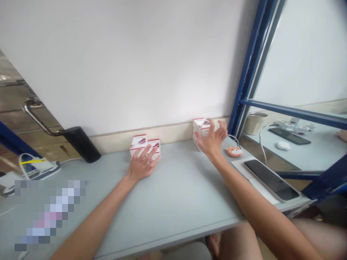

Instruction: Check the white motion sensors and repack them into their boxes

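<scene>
Small white boxes with red edges and dark printing stand against the wall in two groups. Before the left group of boxes [139, 139], my left hand [142, 164] is held with its fingers spread, partly covering them; I cannot tell whether it touches them. Over on the right, my right hand [213, 141] is open with fingers apart. It overlaps the stack of boxes [198, 124], which hides part of that stack; contact is unclear. Neither hand grips anything that I can see.
On the grey table [162, 206], a phone [271, 180] and an orange animal-faced item [234, 151] lie at right. A black cylinder [81, 144] and a power strip [45, 171] are at left. A blue-framed glass panel [295, 133] borders the right side.
</scene>
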A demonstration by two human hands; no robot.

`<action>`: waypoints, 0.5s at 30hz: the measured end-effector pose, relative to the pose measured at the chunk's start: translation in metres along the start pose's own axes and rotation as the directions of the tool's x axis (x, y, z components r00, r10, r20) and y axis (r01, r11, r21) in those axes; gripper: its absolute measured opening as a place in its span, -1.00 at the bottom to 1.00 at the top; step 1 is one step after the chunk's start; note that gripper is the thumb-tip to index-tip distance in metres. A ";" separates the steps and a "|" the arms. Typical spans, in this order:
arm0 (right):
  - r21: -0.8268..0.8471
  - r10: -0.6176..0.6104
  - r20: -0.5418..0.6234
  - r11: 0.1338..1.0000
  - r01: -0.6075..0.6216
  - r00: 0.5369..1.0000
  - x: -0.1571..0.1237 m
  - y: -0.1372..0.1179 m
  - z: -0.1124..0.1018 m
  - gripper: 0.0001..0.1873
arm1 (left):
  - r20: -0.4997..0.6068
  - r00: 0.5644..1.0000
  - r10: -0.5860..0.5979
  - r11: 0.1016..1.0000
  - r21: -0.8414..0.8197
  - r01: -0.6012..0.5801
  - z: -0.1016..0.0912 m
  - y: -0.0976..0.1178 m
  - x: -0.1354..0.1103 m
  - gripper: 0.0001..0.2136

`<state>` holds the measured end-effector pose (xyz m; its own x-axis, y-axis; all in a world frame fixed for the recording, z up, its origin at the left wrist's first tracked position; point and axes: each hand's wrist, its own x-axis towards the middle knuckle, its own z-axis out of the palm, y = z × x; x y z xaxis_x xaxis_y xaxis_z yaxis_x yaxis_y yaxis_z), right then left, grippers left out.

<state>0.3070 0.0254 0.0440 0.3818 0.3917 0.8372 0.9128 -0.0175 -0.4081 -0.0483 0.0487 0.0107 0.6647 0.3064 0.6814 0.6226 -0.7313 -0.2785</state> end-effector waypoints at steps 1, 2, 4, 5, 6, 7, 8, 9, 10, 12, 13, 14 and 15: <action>-0.019 0.023 0.029 1.000 -0.023 0.999 0.002 0.003 0.001 -0.14 | -0.025 0.999 -0.032 0.999 -0.014 0.032 -0.001 0.002 -0.001 -0.62; -0.032 0.050 0.056 0.998 -0.049 0.997 0.003 0.006 0.002 -0.11 | -0.044 0.997 -0.055 0.998 -0.026 0.054 -0.002 0.003 -0.001 -0.62; -0.046 0.100 0.103 0.994 -0.096 0.990 0.003 0.010 0.004 -0.12 | -0.063 0.996 -0.060 0.998 -0.018 0.059 -0.006 0.006 0.000 -0.60; -0.047 0.114 0.127 0.993 -0.109 0.985 0.003 0.012 0.005 -0.17 | -0.079 0.996 -0.045 0.999 0.010 0.046 -0.008 0.006 0.000 -0.58; -0.040 0.119 0.146 0.993 -0.114 0.982 0.002 0.014 0.006 -0.24 | -0.095 0.995 -0.028 0.998 0.045 0.032 -0.009 0.006 0.001 -0.56; -0.026 0.117 0.157 0.993 -0.114 0.981 0.002 0.015 0.007 -0.32 | -0.109 0.994 -0.016 0.996 0.080 0.025 -0.011 0.006 0.001 -0.54; -0.004 0.108 0.157 0.994 -0.109 0.982 0.001 0.015 0.008 -0.39 | -0.116 0.993 -0.014 0.994 0.105 0.026 -0.012 0.005 0.001 -0.53; 0.023 0.099 0.143 0.994 -0.104 0.985 0.001 0.016 0.008 -0.43 | -0.114 0.993 -0.023 0.993 0.114 0.036 -0.014 0.004 0.001 -0.51; 0.053 0.094 0.115 0.994 -0.100 0.989 0.000 0.016 0.008 -0.46 | -0.108 0.993 -0.042 0.993 0.107 0.054 -0.015 0.003 0.002 -0.50; 0.121 0.100 0.035 0.987 -0.103 0.994 -0.001 0.014 0.007 -0.47 | -0.108 0.990 -0.094 0.994 0.052 0.100 -0.018 0.003 0.004 -0.50; 0.155 0.109 -0.007 0.982 -0.107 0.994 -0.002 0.012 0.006 -0.47 | -0.116 0.986 -0.123 0.992 0.005 0.124 -0.020 0.005 0.006 -0.52; 0.193 0.117 -0.043 0.975 -0.107 0.992 -0.003 0.010 0.005 -0.47 | -0.124 0.979 -0.163 0.986 -0.066 0.156 -0.022 0.007 0.008 -0.56; 0.239 0.120 -0.073 0.966 -0.099 0.990 -0.005 0.006 0.004 -0.47 | -0.127 0.970 -0.208 0.971 -0.148 0.189 -0.025 0.011 0.011 -0.62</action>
<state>0.3104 0.0265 0.0356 0.4978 0.3188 0.8066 0.8090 0.1644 -0.5643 -0.0443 0.0294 0.0322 0.4622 0.3719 0.8050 0.6691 -0.7420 -0.0413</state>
